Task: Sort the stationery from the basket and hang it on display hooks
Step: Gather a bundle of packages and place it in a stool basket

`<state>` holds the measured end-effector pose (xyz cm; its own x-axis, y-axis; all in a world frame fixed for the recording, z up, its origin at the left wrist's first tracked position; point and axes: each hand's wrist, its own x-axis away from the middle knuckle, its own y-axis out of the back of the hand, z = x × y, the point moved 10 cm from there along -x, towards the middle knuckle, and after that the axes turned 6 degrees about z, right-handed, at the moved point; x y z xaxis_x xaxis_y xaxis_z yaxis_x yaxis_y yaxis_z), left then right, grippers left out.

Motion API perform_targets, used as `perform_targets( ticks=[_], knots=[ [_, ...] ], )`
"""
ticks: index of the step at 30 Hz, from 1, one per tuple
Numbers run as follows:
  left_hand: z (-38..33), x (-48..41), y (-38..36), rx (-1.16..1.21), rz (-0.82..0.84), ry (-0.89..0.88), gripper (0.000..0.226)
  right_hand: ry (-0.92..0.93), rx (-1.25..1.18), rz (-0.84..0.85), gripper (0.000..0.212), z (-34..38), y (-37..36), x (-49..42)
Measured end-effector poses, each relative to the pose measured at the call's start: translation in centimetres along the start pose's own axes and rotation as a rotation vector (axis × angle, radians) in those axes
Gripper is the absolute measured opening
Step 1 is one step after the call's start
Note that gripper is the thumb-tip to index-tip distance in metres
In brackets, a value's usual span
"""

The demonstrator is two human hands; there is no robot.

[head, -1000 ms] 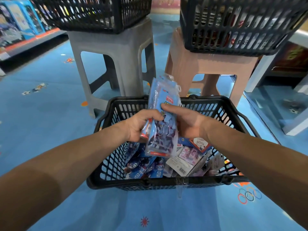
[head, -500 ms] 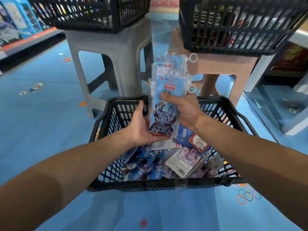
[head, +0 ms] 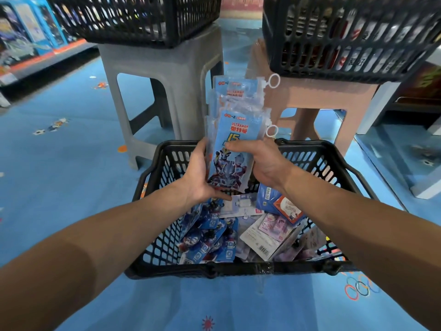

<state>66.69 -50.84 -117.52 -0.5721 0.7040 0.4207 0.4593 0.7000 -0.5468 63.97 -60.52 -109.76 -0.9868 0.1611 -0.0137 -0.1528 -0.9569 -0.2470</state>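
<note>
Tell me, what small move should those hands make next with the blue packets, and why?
Probably lift the stack of blue packets clear of the basket. The left hand and right hand both grip it, its white rings sit at the top, and no display hooks show in this view.

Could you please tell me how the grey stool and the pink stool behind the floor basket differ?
Colour: the grey stool is cool grey, the pink stool pale pink. Position: the grey stool stands left of the held packets, the pink stool right. Both stand on the blue floor, each under a black basket: left basket, right basket.
</note>
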Motion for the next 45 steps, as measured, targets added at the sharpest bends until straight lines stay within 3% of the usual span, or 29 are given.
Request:
perform_targets(
  ticks=[5,9,15,23,30,35,41,45],
  knots=[
    [-0.8,0.0,0.0,0.050,0.064,-0.090,0.070,0.015,-0.036,0.009,0.035,1.3,-0.5,-0.2],
    [-1.7,-0.4,1.1,0.051,0.002,-0.167,0.060,0.033,-0.031,-0.006,0.030,1.8,-0.9,-0.2],
    [-1.9,-0.1,1.2,0.038,-0.025,-0.136,0.060,0.159,-0.032,-0.051,0.034,3.5,-0.6,-0.8],
    [-2.2,0.3,-0.3,0.105,0.008,-0.134,0.055,0.092,-0.001,-0.007,0.039,2.4,-0.8,-0.5],
    [-4.2,1.4,0.6,-0.161,-0.094,-0.117,0.062,0.023,0.063,-0.072,0.032,2.6,-1.2,-1.8],
    [-9.1,6.0,0.5,-0.413,-0.230,-0.076,0.056,-0.021,0.039,-0.081,0.031,6.5,-4.7,-2.4],
    [-17.9,15.6,-6.3,-0.341,0.046,0.036,0.052,-0.085,-0.010,0.011,0.037,17.6,-10.7,0.0],
    [-24.3,21.6,-13.0,-0.570,0.103,0.006,0.057,-0.169,-0.099,0.040,0.044,26.4,-14.9,2.2]
  ],
)
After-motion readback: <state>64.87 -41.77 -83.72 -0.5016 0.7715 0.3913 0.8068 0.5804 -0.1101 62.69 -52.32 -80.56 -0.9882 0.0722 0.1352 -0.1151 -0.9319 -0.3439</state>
